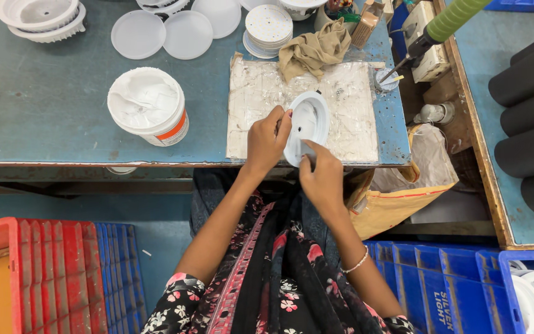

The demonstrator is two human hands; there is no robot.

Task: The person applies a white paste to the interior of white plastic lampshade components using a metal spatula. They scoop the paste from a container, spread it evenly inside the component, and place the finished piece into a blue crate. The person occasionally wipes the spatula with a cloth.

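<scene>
A round white plastic lamp housing is tilted on edge over a smeared white work mat on the blue table. My left hand grips the housing's left rim. My right hand touches its lower rim, forefinger and thumb reaching into the housing. A white tub of white paste stands open to the left of the mat.
Flat white discs and stacked white housings lie at the table's back. A tan rag, a stack of round boards and a green-handled tool are behind the mat. Red crate left, blue crate right.
</scene>
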